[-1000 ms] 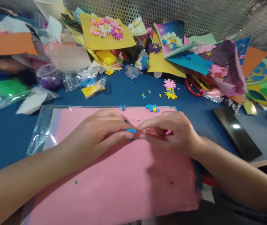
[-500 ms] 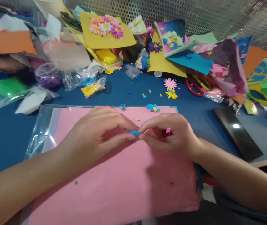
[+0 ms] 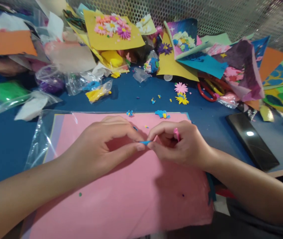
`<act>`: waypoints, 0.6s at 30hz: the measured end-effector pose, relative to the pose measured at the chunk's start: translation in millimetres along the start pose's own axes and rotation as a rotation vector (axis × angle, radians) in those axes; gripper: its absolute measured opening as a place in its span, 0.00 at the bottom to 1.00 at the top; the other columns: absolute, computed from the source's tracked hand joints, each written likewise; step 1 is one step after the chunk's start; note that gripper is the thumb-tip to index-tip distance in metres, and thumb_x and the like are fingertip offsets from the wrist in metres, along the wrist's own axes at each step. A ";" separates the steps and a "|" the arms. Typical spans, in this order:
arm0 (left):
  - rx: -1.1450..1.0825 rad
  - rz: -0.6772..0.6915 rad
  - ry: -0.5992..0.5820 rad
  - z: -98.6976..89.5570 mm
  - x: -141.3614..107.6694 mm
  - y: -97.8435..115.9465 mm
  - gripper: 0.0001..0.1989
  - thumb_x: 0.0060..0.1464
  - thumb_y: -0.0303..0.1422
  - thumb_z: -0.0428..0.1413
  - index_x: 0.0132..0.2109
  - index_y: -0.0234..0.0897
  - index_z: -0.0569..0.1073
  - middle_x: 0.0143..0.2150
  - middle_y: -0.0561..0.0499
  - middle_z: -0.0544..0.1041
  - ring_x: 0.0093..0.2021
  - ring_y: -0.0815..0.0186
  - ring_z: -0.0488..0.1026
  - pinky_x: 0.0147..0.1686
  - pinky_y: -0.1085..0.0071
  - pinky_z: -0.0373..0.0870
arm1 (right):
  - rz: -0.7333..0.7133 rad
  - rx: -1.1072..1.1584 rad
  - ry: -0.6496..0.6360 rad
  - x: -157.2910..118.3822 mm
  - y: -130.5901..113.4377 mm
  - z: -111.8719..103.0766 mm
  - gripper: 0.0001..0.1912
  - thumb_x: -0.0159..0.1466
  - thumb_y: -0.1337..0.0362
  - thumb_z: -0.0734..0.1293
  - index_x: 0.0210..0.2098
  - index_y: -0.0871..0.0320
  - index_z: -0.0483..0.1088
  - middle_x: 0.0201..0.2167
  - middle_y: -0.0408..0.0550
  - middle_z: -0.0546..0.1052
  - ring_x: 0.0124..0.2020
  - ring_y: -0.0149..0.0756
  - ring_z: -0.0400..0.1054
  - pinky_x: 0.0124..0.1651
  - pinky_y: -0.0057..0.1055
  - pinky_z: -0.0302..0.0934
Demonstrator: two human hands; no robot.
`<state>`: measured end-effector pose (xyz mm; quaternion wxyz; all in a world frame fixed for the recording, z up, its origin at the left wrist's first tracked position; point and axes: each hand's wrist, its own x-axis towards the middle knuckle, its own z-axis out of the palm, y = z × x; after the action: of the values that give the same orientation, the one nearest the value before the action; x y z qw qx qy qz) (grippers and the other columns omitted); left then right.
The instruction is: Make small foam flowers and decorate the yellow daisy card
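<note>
Pinching from both sides, the left hand (image 3: 99,146) and the right hand (image 3: 178,142) hold a thin blue foam sliver (image 3: 145,142) between their fingertips, just above a pink foam sheet (image 3: 121,202). Half a second earlier the blue piece showed as a stubbier blob; now it looks drawn out and narrower, and the hands have parted a little, leaving it bridging the gap. Its long axis runs almost level, left to right across the view, with one end at each hand. The right hand also grips a slim pink foam strip (image 3: 176,134), which stands tilted up and away from the curled fingers.

Under the sheet lies a clear plastic sleeve (image 3: 40,142). Blue scraps (image 3: 162,114) sit near the sheet's far edge, and beyond them, on the blue tabletop (image 3: 9,176), are a pink foam flower (image 3: 180,88) and a yellow one (image 3: 181,98). Red-handled scissors (image 3: 206,91) lie further back, among the heaped craft sheets — a yellow card with foam flowers (image 3: 112,30) among them.
</note>
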<state>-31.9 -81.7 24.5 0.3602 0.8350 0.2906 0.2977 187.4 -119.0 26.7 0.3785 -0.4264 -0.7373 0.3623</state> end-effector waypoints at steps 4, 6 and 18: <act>-0.021 -0.037 -0.001 -0.9 0.2 0.7 0.05 0.62 0.35 0.60 0.38 0.46 0.80 0.38 0.60 0.84 0.42 0.69 0.79 0.43 0.73 0.73 | 0.075 0.090 -0.038 1.7 -1.0 -0.4 0.02 0.61 0.70 0.70 0.31 0.61 0.75 0.17 0.32 0.61 0.17 0.18 0.50 0.20 0.19 0.48; -0.022 -0.037 0.003 -0.3 -0.2 0.0 0.04 0.63 0.35 0.59 0.39 0.47 0.80 0.39 0.60 0.83 0.43 0.69 0.79 0.43 0.74 0.73 | 0.100 0.127 -0.047 2.5 -1.4 -0.4 0.02 0.61 0.69 0.70 0.30 0.61 0.74 0.16 0.31 0.59 0.16 0.19 0.49 0.20 0.20 0.47; 0.022 -0.029 -0.015 -0.4 -0.3 -0.8 0.10 0.65 0.35 0.55 0.40 0.47 0.82 0.39 0.57 0.84 0.44 0.64 0.80 0.43 0.69 0.76 | 0.053 0.032 0.049 1.0 0.7 -0.5 0.02 0.62 0.67 0.70 0.34 0.60 0.75 0.16 0.32 0.59 0.18 0.21 0.52 0.22 0.23 0.48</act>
<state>-32.6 -81.3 23.9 0.3574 0.8369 0.3030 0.2829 187.7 -117.8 26.6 0.3934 -0.4485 -0.7102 0.3737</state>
